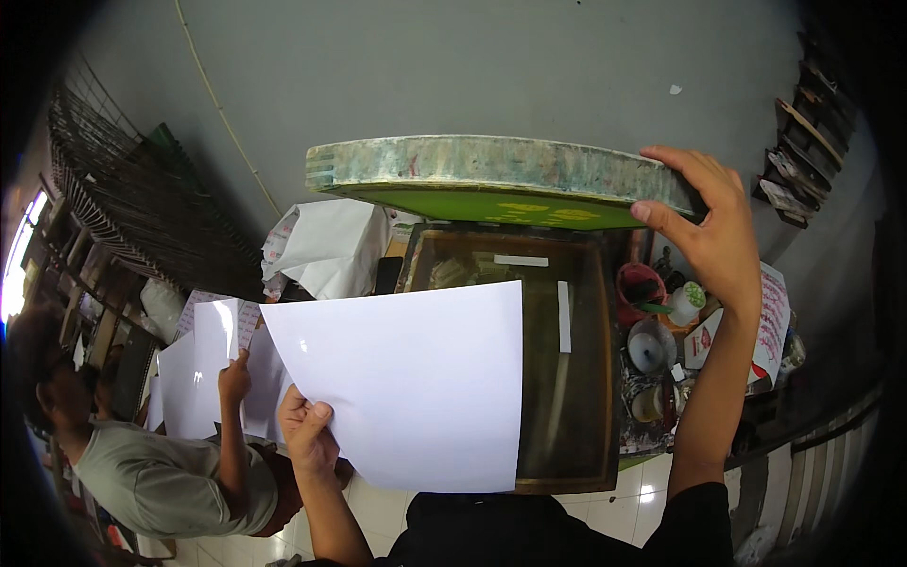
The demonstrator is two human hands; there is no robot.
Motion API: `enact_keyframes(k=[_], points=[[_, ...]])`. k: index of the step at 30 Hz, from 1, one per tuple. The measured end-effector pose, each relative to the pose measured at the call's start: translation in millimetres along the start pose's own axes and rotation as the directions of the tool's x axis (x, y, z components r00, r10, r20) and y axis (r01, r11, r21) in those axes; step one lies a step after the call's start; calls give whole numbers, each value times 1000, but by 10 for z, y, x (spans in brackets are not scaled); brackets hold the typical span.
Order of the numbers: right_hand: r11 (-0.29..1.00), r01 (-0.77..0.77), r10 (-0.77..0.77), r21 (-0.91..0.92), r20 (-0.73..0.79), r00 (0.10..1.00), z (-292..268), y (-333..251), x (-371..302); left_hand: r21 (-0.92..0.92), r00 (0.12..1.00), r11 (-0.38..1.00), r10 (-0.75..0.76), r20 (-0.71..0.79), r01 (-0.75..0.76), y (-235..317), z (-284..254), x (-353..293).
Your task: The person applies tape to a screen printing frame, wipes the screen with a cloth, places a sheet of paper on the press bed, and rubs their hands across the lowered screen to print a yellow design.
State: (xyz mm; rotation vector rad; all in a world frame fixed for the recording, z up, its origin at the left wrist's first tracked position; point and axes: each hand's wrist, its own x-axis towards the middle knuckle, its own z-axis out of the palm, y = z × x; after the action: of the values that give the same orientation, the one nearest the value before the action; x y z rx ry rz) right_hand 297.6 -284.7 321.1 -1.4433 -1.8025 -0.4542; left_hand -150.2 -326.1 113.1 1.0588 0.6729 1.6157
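Observation:
My left hand (308, 430) pinches the left edge of a blank white paper sheet (425, 387), thumb on top. The sheet covers the left part of a dark wood-framed board (576, 416). Two white strips lie on this board: one strip (521, 261) near its far side and another strip (564, 317) beside the sheet's right edge. Above its far end, a screen-printing frame (491, 163) is tilted up, its green underside marked with yellow shapes. My right hand (704, 213) grips the frame's right corner, thumb below and fingers over the top.
On the left, another person (170, 472) has a hand on glossy white sheets (198, 378). A white wrapped bundle (331, 248) sits behind the board's left side. To the right stand a red tub (639, 283), a green-lidded jar (688, 300) and a grey bowl (650, 348).

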Motion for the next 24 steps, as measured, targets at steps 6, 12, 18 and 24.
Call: enact_keyframes(k=[6,12,18,24], points=[[1000,20,-20,-11,-19,1000,19,3,-70,137,956,947,-277,-102,289,-458,215,111],[998,53,-52,-16,49,997,-9,-75,-276,384,864,788,-500,-58,482,-1651,136,82],[996,78,-76,-40,41,996,-35,-85,-449,939,993,322,19,117,-117,-1160,567,175],[980,169,-179,-108,-93,979,68,7,-346,645,375,-232,654,658,-728,141,1633,1395]])
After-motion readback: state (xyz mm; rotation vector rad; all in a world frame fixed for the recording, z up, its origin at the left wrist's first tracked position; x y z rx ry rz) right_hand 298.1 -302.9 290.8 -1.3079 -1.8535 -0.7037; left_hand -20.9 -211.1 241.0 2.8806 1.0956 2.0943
